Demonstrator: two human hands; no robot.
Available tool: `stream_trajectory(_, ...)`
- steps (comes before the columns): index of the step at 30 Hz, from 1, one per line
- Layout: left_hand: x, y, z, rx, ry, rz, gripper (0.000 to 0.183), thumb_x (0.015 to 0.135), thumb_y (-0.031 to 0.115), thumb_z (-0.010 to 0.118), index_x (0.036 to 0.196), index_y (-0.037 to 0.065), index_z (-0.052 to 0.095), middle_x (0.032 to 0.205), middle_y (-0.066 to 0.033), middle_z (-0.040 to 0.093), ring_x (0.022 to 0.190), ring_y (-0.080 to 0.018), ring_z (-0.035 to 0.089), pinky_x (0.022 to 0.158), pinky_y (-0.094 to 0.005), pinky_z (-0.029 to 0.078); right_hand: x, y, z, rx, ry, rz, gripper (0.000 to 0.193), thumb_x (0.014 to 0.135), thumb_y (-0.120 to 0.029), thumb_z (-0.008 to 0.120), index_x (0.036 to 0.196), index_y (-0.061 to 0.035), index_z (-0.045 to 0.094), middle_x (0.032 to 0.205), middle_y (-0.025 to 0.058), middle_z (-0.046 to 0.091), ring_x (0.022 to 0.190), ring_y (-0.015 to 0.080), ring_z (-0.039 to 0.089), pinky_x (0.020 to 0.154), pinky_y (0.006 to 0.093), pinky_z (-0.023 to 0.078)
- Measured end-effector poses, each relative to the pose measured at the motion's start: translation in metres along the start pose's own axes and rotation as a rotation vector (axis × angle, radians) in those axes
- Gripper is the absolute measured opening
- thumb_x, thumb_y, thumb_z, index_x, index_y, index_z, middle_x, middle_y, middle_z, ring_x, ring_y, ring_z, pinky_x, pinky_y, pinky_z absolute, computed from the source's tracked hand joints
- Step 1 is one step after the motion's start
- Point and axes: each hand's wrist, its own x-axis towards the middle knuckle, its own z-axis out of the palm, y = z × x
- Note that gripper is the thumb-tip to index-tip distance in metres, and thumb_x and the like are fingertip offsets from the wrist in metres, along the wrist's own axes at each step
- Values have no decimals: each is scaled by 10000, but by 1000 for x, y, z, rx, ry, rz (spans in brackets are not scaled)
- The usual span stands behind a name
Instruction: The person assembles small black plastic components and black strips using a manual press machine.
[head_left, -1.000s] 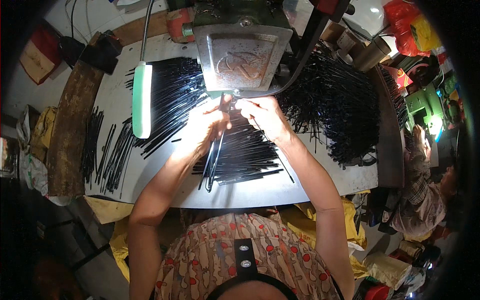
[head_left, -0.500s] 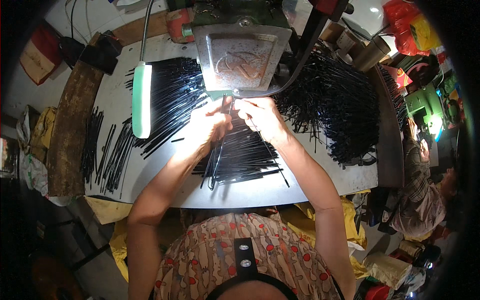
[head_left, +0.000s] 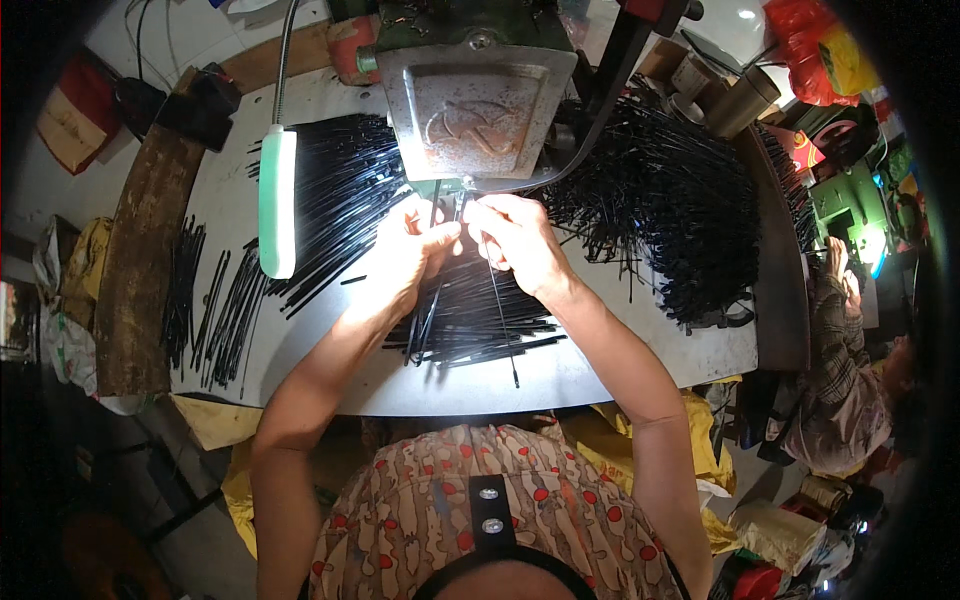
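Just below the front of a green and grey machine [head_left: 475, 110], my two hands meet, fingertips close together. My left hand [head_left: 410, 252] pinches a few thin black umbrella ribs [head_left: 429, 315], whose lower ends slant down toward me. Between finger and thumb, my right hand [head_left: 525, 245] grips another slim black rib [head_left: 503, 325], which hangs down past the table's pile. Their upper ends lie at the machine's lower tip, where fingers and glare hide the exact contact. A fan of black ribs [head_left: 475, 310] lies on the table beneath both hands.
A pale worktable [head_left: 640, 355] carries a dense rib heap [head_left: 680, 210] on the right and a spread of ribs [head_left: 340, 180] on the left. A lit green lamp [head_left: 278, 205] hangs at left. Wooden edging [head_left: 140, 270] borders the table. Another person [head_left: 840, 400] works at far right.
The rib in my right hand has swung from slanting lower right to hanging nearly straight down. My right fingers have curled in more; my left hand has stayed close to its place.
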Motion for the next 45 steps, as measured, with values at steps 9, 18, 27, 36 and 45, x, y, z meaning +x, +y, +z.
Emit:
stream_trajectory(9, 6, -4, 3, -6, 53, 63, 144, 746, 55, 633, 813, 48, 505, 576, -10, 509, 387, -42, 335, 357, -184, 237, 8, 5, 6, 40, 10, -6, 203, 826, -159, 535, 684, -14, 543, 561, 28, 515, 401, 48, 396, 339, 182, 295)
stream_trajectory(18, 5, 11, 16, 27, 119, 5, 201, 744, 9, 614, 712, 84, 431, 523, 8, 442, 382, -44, 308, 350, -191, 224, 2, 5, 3, 41, 26, 16, 204, 838, -178, 549, 771, 15, 560, 612, 37, 524, 443, 67, 472, 364, 184, 372)
stream_trajectory(27, 9, 20, 2, 50, 29, -71, 192, 733, -28, 589, 703, 81, 433, 550, -71, 528, 352, -54, 329, 322, -196, 218, -23, -8, -65, -677, 144, -132, 136, 816, -127, 553, 829, 1, 594, 665, 49, 589, 505, 75, 538, 413, 198, 430)
stream_trajectory(36, -26, 66, -79, 498, -14, -18, 153, 709, -17, 611, 735, 37, 471, 702, -36, 488, 630, -112, 509, 539, -250, 433, -34, -19, -85, -1313, 280, -305, 130, 792, -147, 531, 811, -32, 589, 726, 153, 608, 693, 308, 599, 623, 374, 475)
stream_trajectory(45, -57, 53, -104, 1537, 142, 415, 159, 800, 33, 531, 937, -46, 549, 891, -185, 570, 826, -317, 557, 739, -346, 439, -3, -13, -65, -1655, 175, -668, 177, 716, -60, 523, 888, -24, 549, 926, 138, 533, 845, 283, 544, 697, 374, 475)
